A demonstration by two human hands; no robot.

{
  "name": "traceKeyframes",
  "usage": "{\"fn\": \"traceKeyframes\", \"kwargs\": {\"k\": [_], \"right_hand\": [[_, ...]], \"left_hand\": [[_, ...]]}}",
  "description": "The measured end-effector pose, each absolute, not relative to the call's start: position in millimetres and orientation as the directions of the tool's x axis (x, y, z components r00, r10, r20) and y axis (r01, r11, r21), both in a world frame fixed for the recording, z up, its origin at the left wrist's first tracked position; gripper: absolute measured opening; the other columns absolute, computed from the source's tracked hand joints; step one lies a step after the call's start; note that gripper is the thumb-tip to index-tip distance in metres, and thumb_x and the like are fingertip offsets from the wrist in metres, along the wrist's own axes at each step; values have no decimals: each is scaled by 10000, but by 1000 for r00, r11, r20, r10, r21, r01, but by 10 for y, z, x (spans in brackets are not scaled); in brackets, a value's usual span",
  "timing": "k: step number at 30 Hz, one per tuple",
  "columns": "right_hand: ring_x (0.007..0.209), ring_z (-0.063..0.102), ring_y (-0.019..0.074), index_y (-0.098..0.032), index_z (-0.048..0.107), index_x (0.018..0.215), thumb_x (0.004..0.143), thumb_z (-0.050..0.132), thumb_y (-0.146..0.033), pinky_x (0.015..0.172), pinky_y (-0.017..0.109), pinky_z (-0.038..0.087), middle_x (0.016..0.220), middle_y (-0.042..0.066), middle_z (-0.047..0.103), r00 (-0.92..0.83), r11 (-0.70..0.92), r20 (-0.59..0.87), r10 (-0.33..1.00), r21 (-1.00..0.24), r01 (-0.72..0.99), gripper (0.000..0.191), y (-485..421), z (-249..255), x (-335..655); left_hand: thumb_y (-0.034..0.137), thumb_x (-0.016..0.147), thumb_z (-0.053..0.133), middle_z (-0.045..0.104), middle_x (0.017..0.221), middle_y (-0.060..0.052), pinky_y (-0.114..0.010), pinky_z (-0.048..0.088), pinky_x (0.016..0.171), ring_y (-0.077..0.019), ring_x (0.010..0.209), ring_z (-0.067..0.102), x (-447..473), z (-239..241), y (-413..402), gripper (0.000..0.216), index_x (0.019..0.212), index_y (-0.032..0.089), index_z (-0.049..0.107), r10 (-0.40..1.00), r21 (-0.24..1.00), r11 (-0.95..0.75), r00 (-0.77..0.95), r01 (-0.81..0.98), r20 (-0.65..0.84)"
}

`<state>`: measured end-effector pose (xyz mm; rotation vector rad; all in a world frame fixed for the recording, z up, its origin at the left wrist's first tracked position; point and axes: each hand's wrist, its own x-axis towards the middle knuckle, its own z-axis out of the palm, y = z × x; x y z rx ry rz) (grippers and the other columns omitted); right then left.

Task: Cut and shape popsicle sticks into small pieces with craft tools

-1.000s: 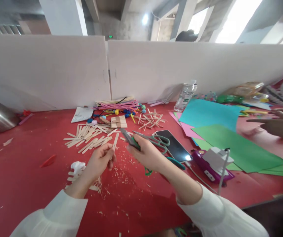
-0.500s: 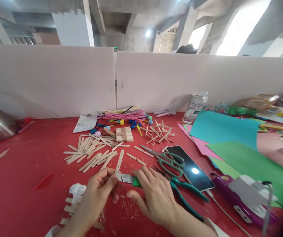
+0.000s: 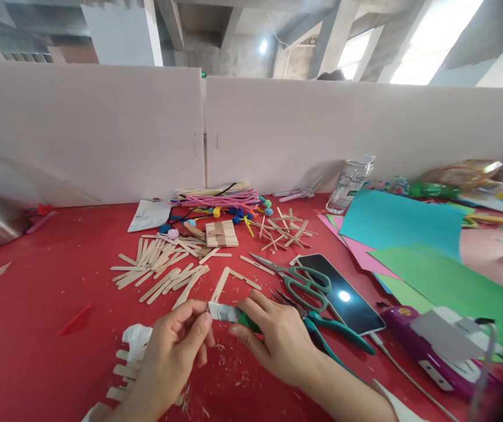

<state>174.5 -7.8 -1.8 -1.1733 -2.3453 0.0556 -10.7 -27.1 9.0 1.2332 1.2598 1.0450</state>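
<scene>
Low over the red surface (image 3: 36, 351), our left hand (image 3: 176, 346) and right hand (image 3: 277, 340) have dropped together. Right fingers clamp the green-handled knife (image 3: 229, 313), and left fingers pinch its blade tip. Beyond lie scissors (image 3: 306, 281) and loose sticks (image 3: 158, 269).

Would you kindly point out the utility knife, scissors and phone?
utility knife (image 3: 223, 312): head view, on the metal blade
scissors (image 3: 283, 271): head view, near the pivot
phone (image 3: 348, 306): head view, on the dark screen

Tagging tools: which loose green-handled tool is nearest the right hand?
The dark teal pliers, beside the right hand; the pale green scissors lie farther, by the phone.
</scene>
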Motion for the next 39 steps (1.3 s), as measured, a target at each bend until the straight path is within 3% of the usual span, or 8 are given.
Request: {"fn": "traceKeyframes", "kwargs": {"k": [6, 16, 21, 29, 33, 36, 39], "right_hand": [[530, 571, 154, -172, 573, 831, 983, 221, -452, 465, 256, 280, 683, 45, 609, -490, 651, 532, 690, -162, 741, 475, -44, 30, 1829], [501, 554, 136, -173, 576, 829, 985, 203, -470, 460, 248, 271, 663, 28, 602, -509, 662, 500, 701, -189, 725, 501, -38, -50, 1779], [548, 593, 151, -165, 575, 867, 985, 227, -457, 476, 246, 300, 694, 44, 624, -429, 616, 537, 726, -234, 752, 469, -19, -30, 1814], [546, 572, 155, -165, 578, 874, 973, 261, -461, 476, 249, 289, 714, 55, 617, -457, 601, 434, 776, -289, 746, 444, -28, -18, 1802], [532, 508, 143, -172, 541, 805, 964, 235, -504, 495, 256, 290, 678, 37, 575, -475, 548, 277, 836, -478, 687, 479, -73, 25, 1758], [539, 444, 117, -189, 462, 710, 949, 235, -554, 517, 243, 323, 625, -5, 494, -468, 390, 111, 877, -734, 556, 492, -100, 73, 1724], [471, 375, 83, -196, 430, 700, 908, 246, -640, 454, 214, 314, 569, -49, 408, -481, 159, -46, 876, -913, 376, 524, -116, 103, 1714]], "left_hand": [[513, 732, 619, 542, 510, 44, -170, 342, 381, -62, 375, 435, -102, 101, -236, 334, 722, 186, 554, 993, 991, 118, 18, 63, -120], [483, 718, 624, 569, 514, 36, -158, 348, 384, -50, 367, 449, -69, 110, -233, 326, 733, 162, 569, 993, 993, 114, 41, 29, -115], [472, 711, 629, 571, 510, 38, -157, 350, 382, -47, 362, 447, -61, 107, -243, 318, 716, 160, 566, 994, 993, 108, 22, 36, -109], [474, 701, 624, 571, 503, 36, -161, 361, 375, -56, 356, 450, -51, 110, -229, 319, 716, 161, 565, 995, 994, 98, 3, 48, -98], [446, 735, 603, 568, 522, 39, -163, 392, 395, -63, 373, 478, -64, 89, -244, 283, 748, 165, 581, 998, 991, 57, -29, 123, -54], [427, 755, 596, 573, 537, 36, -175, 442, 435, -83, 415, 527, -73, 60, -252, 256, 765, 171, 602, 999, 978, -10, -48, 206, 21], [421, 791, 576, 648, 631, 3, -187, 485, 474, -97, 459, 570, -85, 22, -253, 247, 788, 178, 621, 997, 963, -54, -47, 264, 69]]}}
